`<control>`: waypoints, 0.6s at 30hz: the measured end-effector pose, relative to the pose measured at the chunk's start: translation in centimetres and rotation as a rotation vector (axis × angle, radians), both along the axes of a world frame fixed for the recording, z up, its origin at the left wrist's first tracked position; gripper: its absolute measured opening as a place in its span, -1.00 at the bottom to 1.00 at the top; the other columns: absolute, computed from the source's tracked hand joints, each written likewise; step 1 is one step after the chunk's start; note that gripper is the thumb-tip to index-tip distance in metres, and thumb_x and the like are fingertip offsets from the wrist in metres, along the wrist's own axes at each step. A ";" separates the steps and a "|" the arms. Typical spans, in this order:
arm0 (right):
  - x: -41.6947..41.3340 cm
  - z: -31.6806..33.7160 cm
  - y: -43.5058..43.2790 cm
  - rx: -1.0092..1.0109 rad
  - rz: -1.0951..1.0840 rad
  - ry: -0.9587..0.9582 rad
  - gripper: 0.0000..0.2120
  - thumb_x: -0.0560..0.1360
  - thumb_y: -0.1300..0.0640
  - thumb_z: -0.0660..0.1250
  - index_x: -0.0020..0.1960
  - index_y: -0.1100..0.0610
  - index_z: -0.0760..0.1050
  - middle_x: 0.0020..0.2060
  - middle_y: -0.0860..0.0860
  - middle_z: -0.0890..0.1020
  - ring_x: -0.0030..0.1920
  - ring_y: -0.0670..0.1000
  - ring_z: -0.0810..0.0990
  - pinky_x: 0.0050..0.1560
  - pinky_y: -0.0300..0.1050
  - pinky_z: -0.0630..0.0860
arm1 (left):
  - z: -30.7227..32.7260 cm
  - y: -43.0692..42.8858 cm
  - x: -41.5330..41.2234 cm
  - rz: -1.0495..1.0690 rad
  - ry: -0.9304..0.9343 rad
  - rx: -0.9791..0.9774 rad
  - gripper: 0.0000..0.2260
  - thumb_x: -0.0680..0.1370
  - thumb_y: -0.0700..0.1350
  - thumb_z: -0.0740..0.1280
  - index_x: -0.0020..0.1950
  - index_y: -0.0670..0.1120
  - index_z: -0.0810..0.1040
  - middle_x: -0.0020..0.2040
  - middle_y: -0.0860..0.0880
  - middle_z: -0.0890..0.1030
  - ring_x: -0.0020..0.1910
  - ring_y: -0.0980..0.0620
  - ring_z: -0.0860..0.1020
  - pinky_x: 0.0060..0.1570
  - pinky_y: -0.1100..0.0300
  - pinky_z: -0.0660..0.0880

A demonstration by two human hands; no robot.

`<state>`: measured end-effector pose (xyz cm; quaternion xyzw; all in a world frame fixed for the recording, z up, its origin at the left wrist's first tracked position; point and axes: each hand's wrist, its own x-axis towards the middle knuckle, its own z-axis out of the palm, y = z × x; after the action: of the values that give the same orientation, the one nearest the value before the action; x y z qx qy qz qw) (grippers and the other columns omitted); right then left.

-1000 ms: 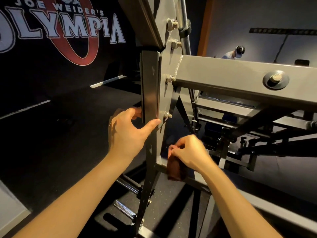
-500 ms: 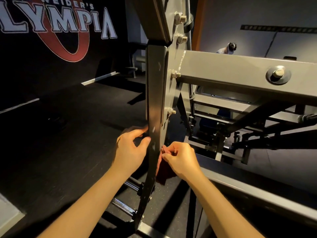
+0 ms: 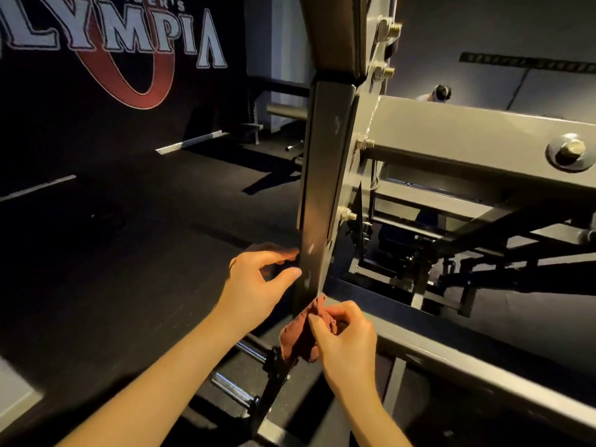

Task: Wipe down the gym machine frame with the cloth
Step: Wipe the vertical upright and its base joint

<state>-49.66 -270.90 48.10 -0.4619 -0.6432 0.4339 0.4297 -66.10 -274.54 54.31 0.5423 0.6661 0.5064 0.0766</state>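
Far up and to the left of the left hand point(image 3: 258, 279), a big sign point(image 3: 113, 37) with white letters hangs on the dark wall. The black floor point(image 3: 129, 221) lies under it. The left hand reaches to the frame post point(image 3: 325, 188). Its thumb touches the front of the post, its fingers curl to the post's left edge, and it holds the post lightly.

Just below that hand is the red-brown cloth point(image 3: 300, 337), whose top corner touches the low part of the post. The right hand point(image 3: 348, 343) pinches the cloth tight between thumb and fingers.

A shiny rod point(image 3: 232, 385) pokes out below both hands. Up and to the right of the right hand, a thick grey beam point(image 3: 451, 137) runs sideways, with a big bolt point(image 3: 571, 151) on it.
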 end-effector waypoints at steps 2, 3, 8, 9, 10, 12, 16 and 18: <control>-0.4 -0.1 0.3 0.069 0.004 0.002 -0.84 0.52 0.18 0.49 -0.07 -0.05 0.56 -0.18 -0.14 0.65 -0.08 -0.17 0.65 -0.13 -0.24 0.61 | 0.1 0.0 -0.1 -0.002 -0.015 -0.006 -0.81 0.53 -0.11 0.51 0.14 -0.02 0.71 -0.10 0.34 0.62 0.00 0.43 0.58 -0.04 0.59 0.40; -0.8 -0.3 0.3 0.091 0.003 0.008 -0.82 0.52 0.16 0.48 -0.08 -0.09 0.54 -0.18 -0.13 0.64 -0.11 -0.10 0.67 -0.14 -0.12 0.65 | 0.0 0.1 -0.2 -0.005 -0.021 -0.013 -0.81 0.52 -0.12 0.51 0.13 -0.01 0.71 -0.11 0.33 0.63 -0.01 0.42 0.58 -0.05 0.58 0.41; -2.1 -1.1 -0.6 0.120 -0.078 0.040 -0.79 0.53 0.15 0.46 -0.01 -0.14 0.52 -0.14 -0.17 0.63 -0.08 -0.08 0.66 -0.09 0.01 0.68 | 0.0 1.1 -1.3 -0.081 -0.124 -0.037 -0.86 0.51 -0.16 0.51 -0.01 0.07 0.68 -0.24 0.31 0.62 -0.12 0.47 0.57 -0.14 0.59 0.42; -2.3 -1.5 -0.9 0.115 -0.100 0.031 -0.79 0.53 0.17 0.46 0.02 -0.12 0.54 -0.13 -0.19 0.64 -0.04 -0.12 0.65 -0.02 -0.02 0.68 | -0.2 1.5 -1.7 -0.115 -0.158 -0.045 -0.86 0.51 -0.17 0.51 -0.07 0.08 0.65 -0.29 0.28 0.60 -0.17 0.50 0.55 -0.18 0.60 0.41; -2.5 -2.0 -1.2 0.102 -0.129 0.018 -0.79 0.53 0.18 0.46 0.04 -0.11 0.56 -0.12 -0.20 0.64 -0.02 -0.16 0.64 0.04 -0.05 0.66 | -0.2 1.7 -2.0 -0.148 -0.162 -0.043 -0.82 0.51 -0.17 0.50 -0.13 0.11 0.60 -0.33 0.25 0.60 -0.20 0.51 0.54 -0.20 0.59 0.42; -3.2 -2.7 -1.8 0.069 -0.193 -0.013 -0.80 0.53 0.19 0.46 0.02 -0.10 0.58 -0.11 -0.19 0.65 -0.01 -0.21 0.62 0.09 -0.08 0.64 | 0.1 2.4 -2.7 -0.224 -0.074 0.029 -0.87 0.51 -0.14 0.50 -0.13 0.09 0.63 -0.25 0.22 0.65 -0.11 0.38 0.61 -0.13 0.48 0.51; -5.8 -0.9 -2.4 0.173 -0.329 0.039 -0.87 0.55 0.19 0.44 0.00 -0.05 0.61 -0.15 -0.15 0.65 -0.06 -0.14 0.64 -0.04 -0.24 0.61 | 0.0 4.2 -5.4 -0.434 0.127 0.146 -0.82 0.51 -0.02 0.45 -0.01 -0.12 0.71 -0.09 0.05 0.69 -0.08 0.11 0.66 -0.02 0.20 0.61; -7.0 0.3 -2.4 0.282 -0.406 0.073 -0.89 0.56 0.24 0.42 0.01 0.04 0.62 -0.15 -0.10 0.64 -0.09 -0.08 0.64 -0.11 -0.34 0.54 | 0.1 5.1 -6.3 -0.518 0.184 0.174 -0.86 0.52 -0.06 0.46 -0.01 -0.11 0.70 -0.09 0.07 0.68 -0.10 0.14 0.64 -0.03 0.27 0.57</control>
<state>-56.69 -273.33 48.37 -0.5013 -0.5755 0.2610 0.5912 -72.40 -269.40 54.44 0.7424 0.4636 0.4740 0.0956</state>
